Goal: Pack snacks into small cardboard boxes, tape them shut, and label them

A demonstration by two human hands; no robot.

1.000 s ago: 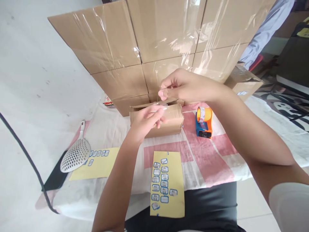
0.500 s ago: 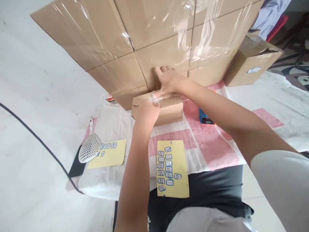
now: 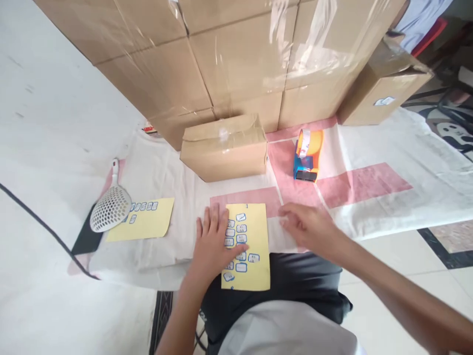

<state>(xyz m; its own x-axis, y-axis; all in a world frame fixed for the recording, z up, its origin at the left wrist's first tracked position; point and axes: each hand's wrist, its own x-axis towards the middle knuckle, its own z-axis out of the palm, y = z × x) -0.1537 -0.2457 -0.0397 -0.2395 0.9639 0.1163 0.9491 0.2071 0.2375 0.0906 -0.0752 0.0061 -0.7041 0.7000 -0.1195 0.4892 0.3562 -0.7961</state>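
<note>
My left hand (image 3: 214, 246) lies flat with its fingers spread on the left part of a yellow sheet (image 3: 256, 222), which bears several small blue-edged white stickers. The thumb reaches across some of the stickers and hides them. To the right of the sheet, my right hand (image 3: 310, 227) hovers with loosely bent fingers. A small gap shows between its thumb and index finger, and I see nothing held there. Beyond both hands a closed cardboard box (image 3: 229, 160) with clear tape on top stands by itself, untouched.
Stacked, taped cartons (image 3: 251, 59) rise behind the box. An orange and blue tape dispenser (image 3: 308, 158) stands to the right. A white skimmer (image 3: 113, 209) overlaps another yellow sheet (image 3: 158, 224) at left. Another carton (image 3: 388, 93) stands at far right, with a person's sleeve (image 3: 424, 22) beyond.
Both hands have left the taped box and come back toward me. My left hand now rests on the yellow sheet, my right hand beside it. The tape dispenser has come into fuller view.
</note>
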